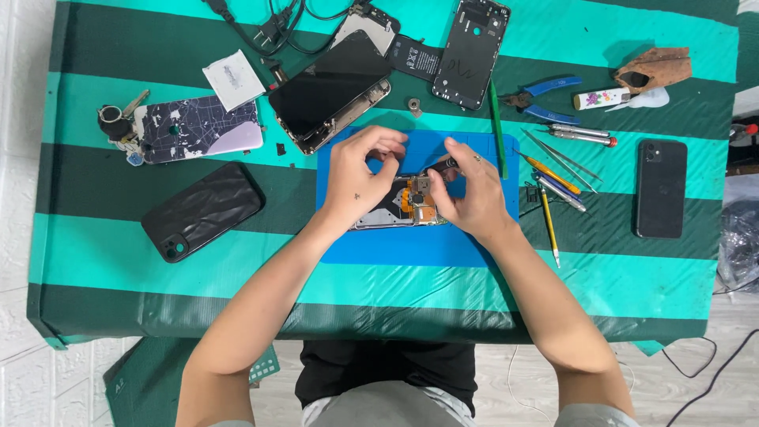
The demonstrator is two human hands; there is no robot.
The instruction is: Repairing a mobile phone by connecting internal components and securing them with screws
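Observation:
An opened phone [407, 207] with orange flex parts showing lies on a blue work mat [411, 245] at the middle of the table. My left hand [357, 175] rests over the phone's left part, fingers curled above its top edge. My right hand [468, 188] covers the phone's right end and pinches a thin dark tool [443, 164] whose tip points at the phone's insides. Much of the phone is hidden under both hands.
On the striped green cloth [118, 253] lie a black phone case [202, 209], a marbled back cover [198, 126], a large screen [330, 88], a black frame [472, 52], pliers [545, 99], tweezers and screwdrivers [557, 178], and a black phone [660, 188].

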